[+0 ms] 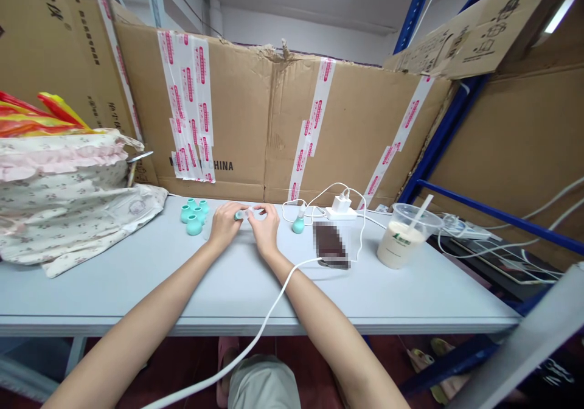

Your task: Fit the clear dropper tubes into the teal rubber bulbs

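Observation:
My left hand (222,221) is closed round a small teal piece (238,215), of which only the end shows between its fingers. Close against it, my right hand (265,225) pinches a clear plastic piece (249,213). Both pieces appear to touch, just above the table; fingers cover much of them. Left of my hands stands a cluster of several small round teal pots (194,225) with open necks. To the right, a teal bulb with a clear top (298,223) stands upright.
A phone-like dark blurred object (331,244) lies on the grey table (219,302). Behind it is a white power strip with a charger (341,208). A drink cup with a straw (400,238) stands right; a floral cloth bag (59,196) sits left. A white cable (269,318) crosses in front.

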